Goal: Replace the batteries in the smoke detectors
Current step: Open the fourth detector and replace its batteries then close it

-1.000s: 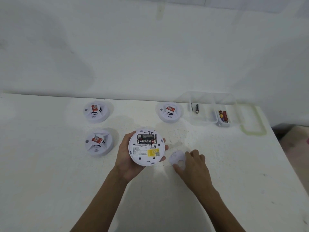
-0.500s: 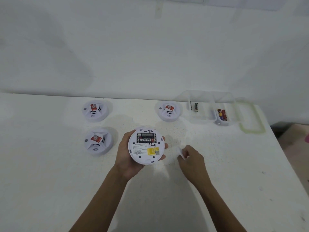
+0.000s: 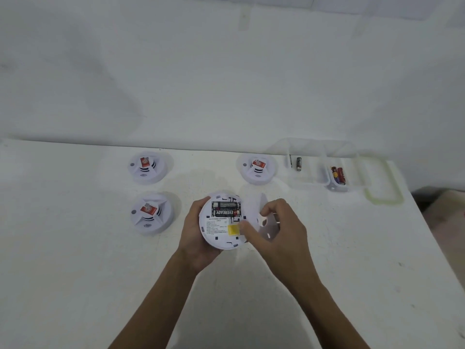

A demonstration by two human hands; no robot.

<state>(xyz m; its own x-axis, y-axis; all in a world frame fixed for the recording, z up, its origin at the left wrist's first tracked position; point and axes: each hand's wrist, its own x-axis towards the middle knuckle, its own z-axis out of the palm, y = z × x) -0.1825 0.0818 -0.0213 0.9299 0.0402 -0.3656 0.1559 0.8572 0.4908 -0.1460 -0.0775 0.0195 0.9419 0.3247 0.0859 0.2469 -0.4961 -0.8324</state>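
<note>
The left hand (image 3: 193, 233) held one detector (image 3: 221, 222) up over the table (image 3: 75, 273), with its back facing up. The fingers were curled round its edge. Two batteries (image 3: 226, 209) lay side by side in the slot at the top of the back.

The right hand (image 3: 284, 230) pinched the round white cover (image 3: 266, 222) between thumb and fingers. The cover was tilted and sat at the right edge of the detector, not yet on it.

So this one looked close to done. The batteries were in, and I think the cover only had to go on and lock. I could not tell if those batteries were new or old.

Three other detectors (image 3: 147, 167) sat face up on the table, two at the back and one at the left. They looked shut. I could not tell if they had new batteries yet.

A clear box (image 3: 327, 182) stood at the back right. One black battery (image 3: 298, 164) lay in its left part, and some red batteries (image 3: 338, 175) lay in a small part on the right. With so few there, most of the job may be done, but that is a guess.
</note>
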